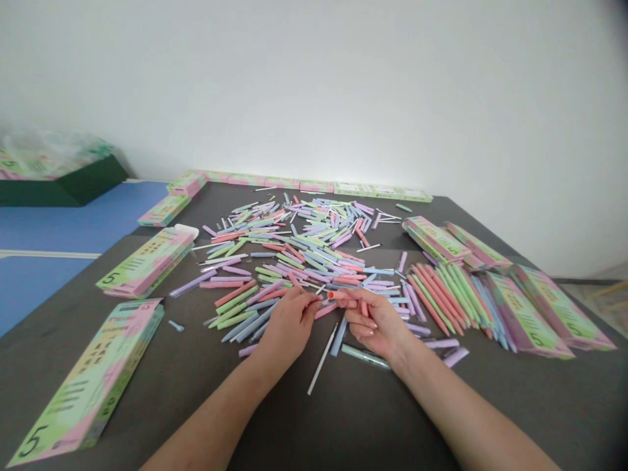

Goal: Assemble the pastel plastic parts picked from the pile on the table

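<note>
My left hand [288,322] and my right hand [375,320] meet over the near edge of a big heap of pastel pen parts [299,252] on a dark table [343,418]. Between their fingertips is a small coral pen piece [337,295]; my right hand's fingers curl round it, and a coral barrel shows under that palm. My left hand's fingers are pinched together at its other end. A thin white refill [322,360] lies on the table just below the hands.
Assembled pens lie in a neat row [449,291] to the right, beside flat pink-and-green boxes [534,307]. More such boxes are stacked at the left [142,265] and near left [86,386], and along the far edge [314,185]. A blue surface lies beyond the table at left.
</note>
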Motion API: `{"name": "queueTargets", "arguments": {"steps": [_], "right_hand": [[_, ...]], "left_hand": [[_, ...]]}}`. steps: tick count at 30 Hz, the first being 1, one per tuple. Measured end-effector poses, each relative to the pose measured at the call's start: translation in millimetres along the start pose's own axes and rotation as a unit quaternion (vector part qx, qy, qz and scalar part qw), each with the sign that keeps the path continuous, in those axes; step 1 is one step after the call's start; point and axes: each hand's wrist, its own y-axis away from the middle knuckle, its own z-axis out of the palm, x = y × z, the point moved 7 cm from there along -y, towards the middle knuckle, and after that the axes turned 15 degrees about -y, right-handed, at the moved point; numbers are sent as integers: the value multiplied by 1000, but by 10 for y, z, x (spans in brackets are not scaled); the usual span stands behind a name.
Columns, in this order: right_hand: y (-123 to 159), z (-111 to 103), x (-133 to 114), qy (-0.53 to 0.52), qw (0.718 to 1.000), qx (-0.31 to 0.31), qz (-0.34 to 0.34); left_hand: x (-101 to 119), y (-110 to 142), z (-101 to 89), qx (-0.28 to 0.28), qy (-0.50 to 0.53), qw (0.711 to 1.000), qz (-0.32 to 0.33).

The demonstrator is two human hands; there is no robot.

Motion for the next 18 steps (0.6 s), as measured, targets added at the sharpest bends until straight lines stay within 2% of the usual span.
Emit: {"name": "queueTargets", "arguments": {"steps": [5,9,18], "right_hand": [[31,38,-89,-11,999,-17,-39],[63,86,-152,-15,997,-35,-70],[60,94,-189,-12,996,-42,-84]], "left_hand": [[13,52,172,-53,-73,996,27],[45,92,238,-79,-108,990,45],[148,148,155,-71,-172,981,59]]}}
